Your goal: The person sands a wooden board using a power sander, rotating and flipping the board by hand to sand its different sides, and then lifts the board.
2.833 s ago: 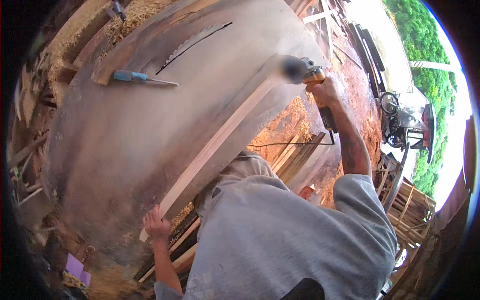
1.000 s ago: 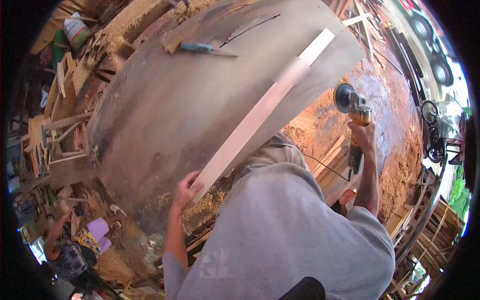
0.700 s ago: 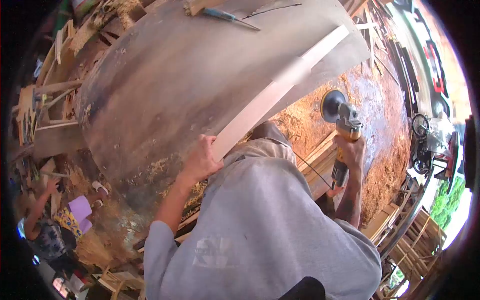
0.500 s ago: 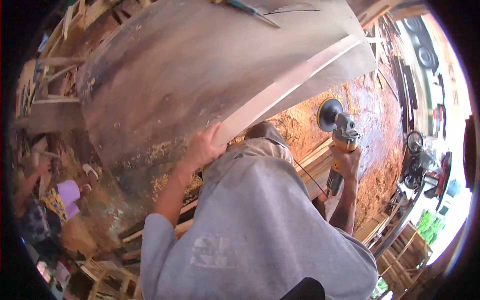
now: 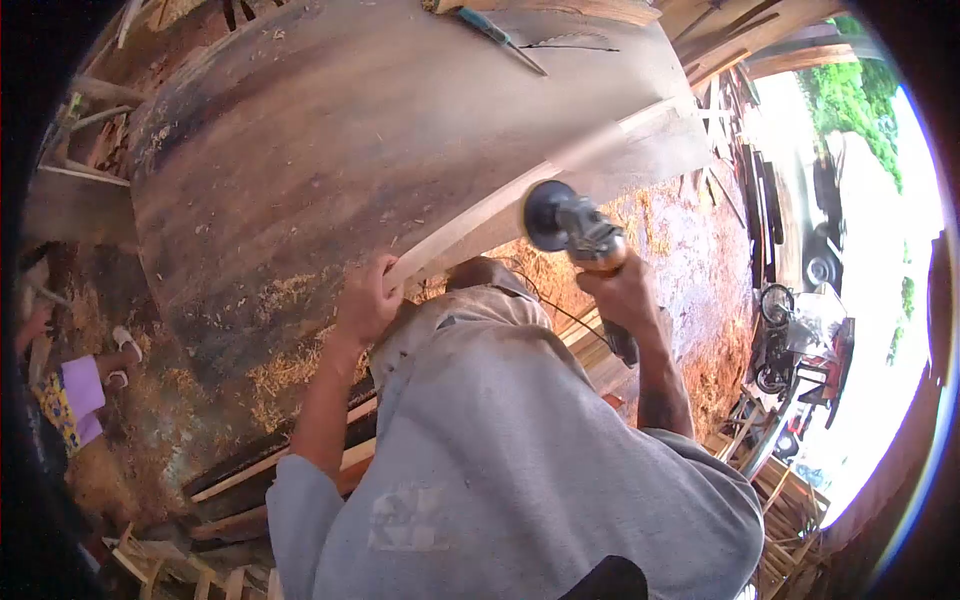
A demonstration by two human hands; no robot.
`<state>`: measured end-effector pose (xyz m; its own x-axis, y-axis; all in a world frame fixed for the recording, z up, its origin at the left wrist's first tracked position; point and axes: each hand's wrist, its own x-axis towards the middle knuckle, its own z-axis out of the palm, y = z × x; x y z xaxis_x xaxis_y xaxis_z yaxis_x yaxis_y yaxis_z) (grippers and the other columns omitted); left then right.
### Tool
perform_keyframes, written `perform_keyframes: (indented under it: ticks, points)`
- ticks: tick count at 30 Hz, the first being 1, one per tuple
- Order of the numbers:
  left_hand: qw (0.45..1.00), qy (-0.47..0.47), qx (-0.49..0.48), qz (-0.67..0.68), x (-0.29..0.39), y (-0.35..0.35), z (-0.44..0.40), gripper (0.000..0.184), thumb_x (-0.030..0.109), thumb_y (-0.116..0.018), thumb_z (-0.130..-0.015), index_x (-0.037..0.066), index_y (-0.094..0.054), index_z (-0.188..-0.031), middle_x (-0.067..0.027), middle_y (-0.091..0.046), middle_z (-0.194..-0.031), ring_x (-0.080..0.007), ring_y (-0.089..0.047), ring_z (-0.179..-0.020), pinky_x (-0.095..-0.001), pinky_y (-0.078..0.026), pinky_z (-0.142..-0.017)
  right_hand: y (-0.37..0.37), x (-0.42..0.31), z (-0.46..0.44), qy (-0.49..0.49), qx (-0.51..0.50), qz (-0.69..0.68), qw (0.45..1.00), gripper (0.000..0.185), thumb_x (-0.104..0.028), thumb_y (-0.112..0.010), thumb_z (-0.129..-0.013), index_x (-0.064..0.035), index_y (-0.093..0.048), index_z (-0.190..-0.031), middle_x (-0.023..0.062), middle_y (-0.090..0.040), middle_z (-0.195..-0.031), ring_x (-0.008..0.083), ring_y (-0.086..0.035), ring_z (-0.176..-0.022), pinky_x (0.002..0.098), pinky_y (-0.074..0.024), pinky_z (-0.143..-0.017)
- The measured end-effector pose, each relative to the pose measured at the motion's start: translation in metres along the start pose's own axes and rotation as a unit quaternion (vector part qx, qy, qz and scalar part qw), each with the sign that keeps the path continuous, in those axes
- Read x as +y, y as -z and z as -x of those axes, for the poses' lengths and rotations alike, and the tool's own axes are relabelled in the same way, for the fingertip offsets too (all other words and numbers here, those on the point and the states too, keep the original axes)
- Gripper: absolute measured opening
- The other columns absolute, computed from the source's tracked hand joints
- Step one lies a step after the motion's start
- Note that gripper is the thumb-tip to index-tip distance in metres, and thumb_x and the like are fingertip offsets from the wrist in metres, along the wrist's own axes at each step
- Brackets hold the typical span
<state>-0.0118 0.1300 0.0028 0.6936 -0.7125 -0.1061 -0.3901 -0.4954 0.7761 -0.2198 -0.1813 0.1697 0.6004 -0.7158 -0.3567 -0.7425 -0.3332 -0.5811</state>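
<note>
My left hand [image 5: 368, 302] is closed around the near end of a long pale wooden board [image 5: 462, 228], which lies slanting across a large worktable [image 5: 300, 170]. In my right hand [image 5: 625, 292] is an angle grinder [image 5: 593, 240] with a round dark sanding disc [image 5: 545, 212]. The disc is beside the middle of the board, close to its edge; I cannot tell whether they touch. My right fingers wrap the grinder's body, and part of its rear grip shows below them.
A blue-handled pointed tool [image 5: 498, 38] lies at the table's far side. Wood shavings [image 5: 690, 235] cover the ground. Long timber pieces [image 5: 270, 470] lie near my left side. Another person's leg and purple garment [image 5: 83, 387] show at left. A motorcycle [image 5: 775, 335] stands at right.
My right hand has brought the angle grinder left and up to the board from the side. The board has tilted, showing more of its side, with my left hand still on its end.
</note>
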Motion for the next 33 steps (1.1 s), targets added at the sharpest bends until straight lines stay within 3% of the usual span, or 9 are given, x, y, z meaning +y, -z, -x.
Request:
perform_keyframes:
  ticks: [5, 10, 12, 15, 19, 21, 24, 28, 33]
  points:
    - [0.993, -0.017, 0.113, 0.039, -0.022, -0.032, 0.013, 0.04, 0.007, -0.075, -0.081, 0.007, -0.065, -0.12, -0.0158, -0.071, -0.114, -0.0381, -0.067, -0.107, -0.047, -0.053, -0.094, -0.027, -0.057, -0.02, -0.024, -0.102, 0.097, 0.99, 0.05, -0.027, -0.08, -0.073, -0.0032, -0.068, -0.116, 0.0202, -0.075, -0.097, 0.0352, -0.074, -0.095, 0.0427, -0.0562, -0.084]
    - [0.988, 0.0, 0.138, 0.068, -0.017, -0.034, 0.014, 0.037, 0.002, -0.073, -0.081, 0.006, -0.069, -0.118, -0.016, -0.071, -0.113, -0.0391, -0.066, -0.109, -0.0469, -0.052, -0.097, -0.017, -0.039, -0.066, 0.039, -0.073, 0.115, 0.99, 0.048, -0.025, -0.08, -0.073, -0.004, -0.069, -0.115, 0.0209, -0.075, -0.094, 0.0356, -0.074, -0.092, 0.0431, -0.0565, -0.082]
    - [0.99, 0.006, 0.14, 0.02, -0.015, -0.036, 0.014, 0.04, -0.003, -0.072, -0.079, 0.005, -0.068, -0.119, -0.0166, -0.071, -0.114, -0.0394, -0.066, -0.11, -0.047, -0.053, -0.095, 0.003, -0.002, -0.103, 0.028, -0.038, 0.152, 0.987, 0.047, -0.024, -0.08, -0.073, -0.0026, -0.069, -0.113, 0.0201, -0.075, -0.093, 0.0321, -0.075, -0.089, 0.0417, -0.0573, -0.08]
    - [0.987, -0.013, 0.158, 0.023, -0.012, -0.037, 0.013, 0.044, -0.006, -0.071, -0.078, 0.004, -0.066, -0.12, -0.0177, -0.07, -0.115, -0.0393, -0.066, -0.109, -0.0472, -0.054, -0.093, 0.054, 0.037, -0.163, 0.014, -0.028, 0.092, 0.995, 0.046, -0.022, -0.083, -0.071, 0.0017, -0.07, -0.108, 0.0156, -0.076, -0.09, 0.0238, -0.074, -0.082, 0.0392, -0.0579, -0.074]
    - [0.99, 0.001, 0.138, -0.012, -0.007, -0.034, 0.013, 0.045, -0.007, -0.071, -0.078, 0.004, -0.065, -0.121, -0.0186, -0.069, -0.114, -0.0388, -0.066, -0.108, -0.0475, -0.054, -0.094, 0.126, 0.094, -0.254, -0.084, 0.054, 0.135, 0.986, 0.033, -0.022, -0.08, -0.07, 0.0006, -0.076, -0.095, 0.0101, -0.072, -0.079, 0.0188, -0.069, -0.07, 0.037, -0.0562, -0.065]
    - [0.991, 0.0, 0.133, -0.026, -0.01, -0.037, 0.014, 0.045, -0.009, -0.07, -0.079, 0.003, -0.064, -0.122, -0.0188, -0.068, -0.116, -0.0385, -0.066, -0.11, -0.0476, -0.054, -0.095, 0.154, 0.107, -0.284, -0.05, 0.089, 0.061, 0.993, 0.025, -0.021, -0.079, -0.071, 0.0001, -0.073, -0.083, 0.0053, -0.066, -0.07, 0.0162, -0.062, -0.06, 0.0361, -0.0512, -0.056]
    - [0.992, 0.032, 0.114, -0.034, -0.005, -0.041, 0.013, 0.046, -0.012, -0.067, -0.08, 0.002, -0.063, -0.124, -0.0188, -0.067, -0.12, -0.0381, -0.066, -0.112, -0.0487, -0.054, -0.098, 0.2, 0.149, -0.346, -0.073, 0.09, 0.08, 0.99, 0.027, -0.021, -0.079, -0.072, 0.0031, -0.073, -0.082, 0.0051, -0.065, -0.068, 0.0158, -0.061, -0.059, 0.0369, -0.05, -0.055]
    - [0.991, 0.023, 0.099, -0.083, -0.006, -0.036, 0.015, 0.05, -0.012, -0.067, -0.08, 0.003, -0.061, -0.128, -0.0183, -0.065, -0.123, -0.0377, -0.064, -0.114, -0.0489, -0.054, -0.098, 0.242, 0.179, -0.391, -0.072, 0.106, 0.042, 0.991, 0.025, -0.02, -0.079, -0.073, -0.001, -0.076, -0.089, 0.0042, -0.066, -0.072, 0.0157, -0.061, -0.06, 0.0352, -0.048, -0.055]
    - [0.989, 0.094, 0.08, -0.085, 0.007, -0.039, 0.018, 0.057, -0.017, -0.064, -0.079, 0.006, -0.061, -0.131, -0.0181, -0.065, -0.123, -0.036, -0.062, -0.117, -0.0464, -0.055, -0.096, 0.282, 0.227, -0.443, -0.09, 0.12, 0.036, 0.988, 0.027, -0.021, -0.08, -0.073, -0.0028, -0.077, -0.093, 0.0035, -0.068, -0.075, 0.0154, -0.06, -0.059, 0.0344, -0.048, -0.056]
